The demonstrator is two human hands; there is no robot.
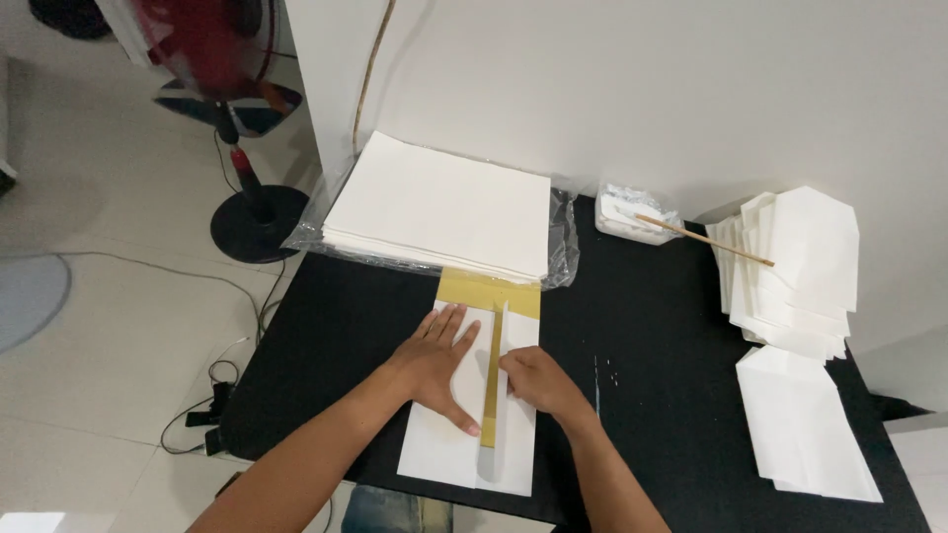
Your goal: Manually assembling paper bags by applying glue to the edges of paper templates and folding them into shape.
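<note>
Work piece: white paper sheet (464, 434) folded in from both long sides over a flat gold-coloured template board (490, 292), lying at the near middle of the black table (652, 395); one gold strip shows in the gap between the two flaps, and the board's far end sticks out beyond the paper
Left hand: left hand (439, 363) lies flat on the left flap, fingers spread, thumb stretched toward the gap
Right hand: right hand (538, 380) presses the right flap at its inner edge, fingers curled and drawn together on the paper
Container one: clear plastic wrapper (565, 237), opened, holding one thick stack of white square sheets (444, 207) at the far edge of the table, just behind the board
Container two: one small clear tub (632, 219) with white paste inside, one thin wooden stick (703, 240) resting in it
Finished stock: two piles of folded white paper bags, far pile (795, 271) and near pile (805, 424), at the right
Floor: one black fan stand (255, 212) and cables (212, 395) left of the table
</note>
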